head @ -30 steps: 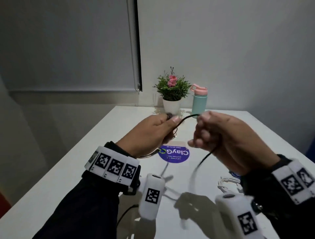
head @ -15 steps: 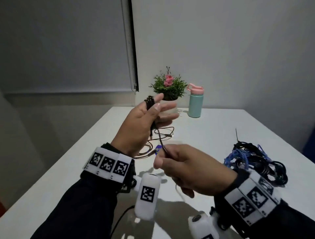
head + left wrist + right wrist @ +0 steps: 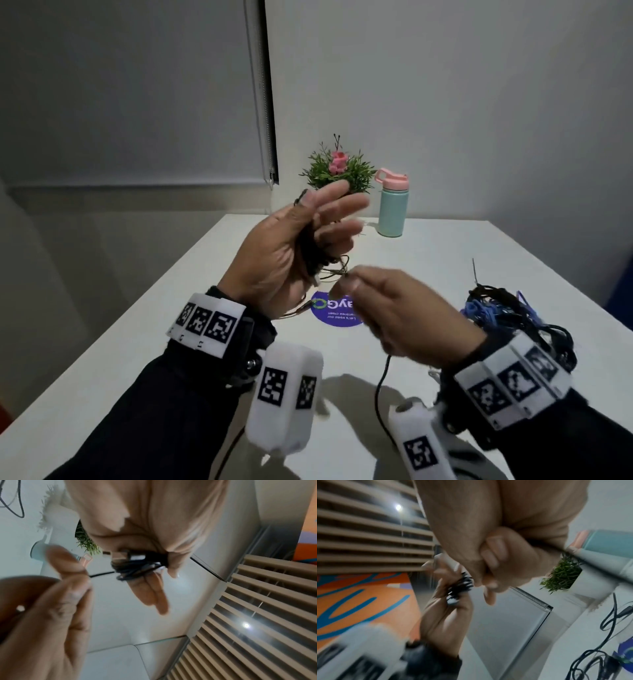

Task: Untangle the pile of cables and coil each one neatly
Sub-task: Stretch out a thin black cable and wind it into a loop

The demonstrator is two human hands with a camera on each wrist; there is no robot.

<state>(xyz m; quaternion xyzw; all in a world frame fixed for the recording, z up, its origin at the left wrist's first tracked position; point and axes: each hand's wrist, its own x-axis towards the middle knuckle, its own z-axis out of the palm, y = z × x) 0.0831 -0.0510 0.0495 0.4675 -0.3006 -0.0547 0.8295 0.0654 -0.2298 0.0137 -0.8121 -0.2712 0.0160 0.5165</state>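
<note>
Black cable (image 3: 310, 255), thin and dark, is wound into a small bundle against the palm of the left hand (image 3: 284, 253), raised at the centre of the head view with its fingers spread loosely and its thumb pressing the coils. Just below and to the right, the right hand (image 3: 394, 308) pinches the loose strand between thumb and forefinger. The bundle's long axis runs up along the palm; the free strand runs sideways toward the right hand.

The head view is dim and greyish, with soft shadows of the arms on the white table (image 3: 191, 308). Both wrist views are brighter, motion-blurred, and strongly warped, each showing a small ceiling light (image 3: 246, 625) glaring between slats.
</note>
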